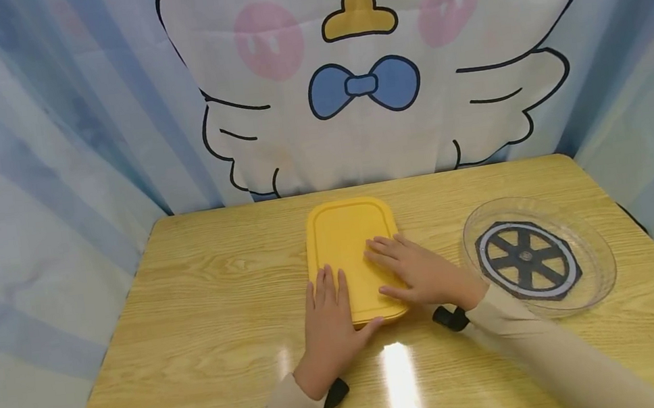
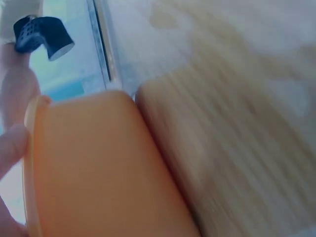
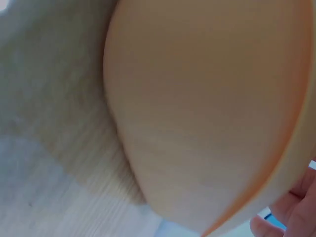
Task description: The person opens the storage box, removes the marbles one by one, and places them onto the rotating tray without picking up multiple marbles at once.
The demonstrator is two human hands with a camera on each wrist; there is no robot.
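A yellow rectangular container [image 1: 343,236] with rounded corners and a fitted lid sits at the middle of the table. My left hand [image 1: 331,322] rests on its near left edge, fingers straight, thumb along the near rim. Over the right side of the lid lies my right hand [image 1: 417,268], fingers spread and extended. The left wrist view shows the container's smooth side wall [image 2: 108,168] and a thumb at the lid's rim. In the right wrist view the wall [image 3: 207,108] fills much of the picture, with fingertips by the rim. The container's inside is hidden under the lid.
A round clear plastic dish [image 1: 600,259] stands on the right of the wooden table [image 1: 213,327], with a dark wheel-shaped pattern in it. A curtain [image 1: 66,127] with a cartoon bird hangs behind the table and along both sides.
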